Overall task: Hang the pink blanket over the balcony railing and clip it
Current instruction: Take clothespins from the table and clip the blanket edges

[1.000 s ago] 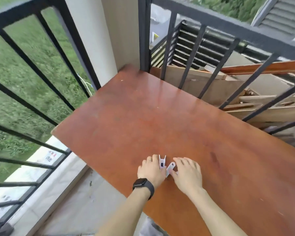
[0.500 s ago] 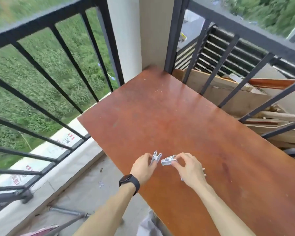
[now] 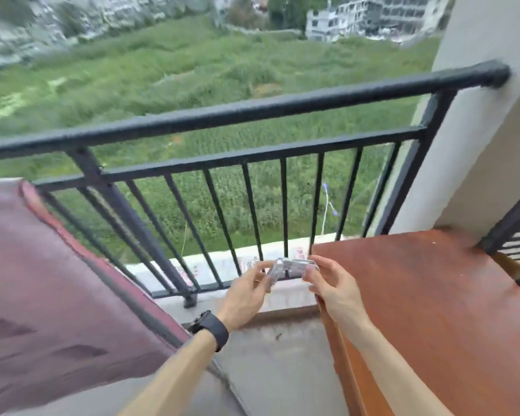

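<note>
A pale clip (image 3: pixel 271 276) is pinched between the thumb and curled fingers of the left hand (image 3: pixel 246 292), on whose wrist a black watch (image 3: pixel 212 328) is worn. A second clip (image 3: pixel 297 264), touching the first, is gripped in the curled fingers of the right hand (image 3: pixel 333 288). Both clips are blurred. The pink blanket (image 3: pixel 57 280) is spread left of the left hand. The black railing (image 3: pixel 252 111) is seen beyond both hands, and the red-brown bench (image 3: pixel 433 295) to the right.

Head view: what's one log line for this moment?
left grip: holds left clip | right grip: holds right clip | pink blanket: far left
</note>
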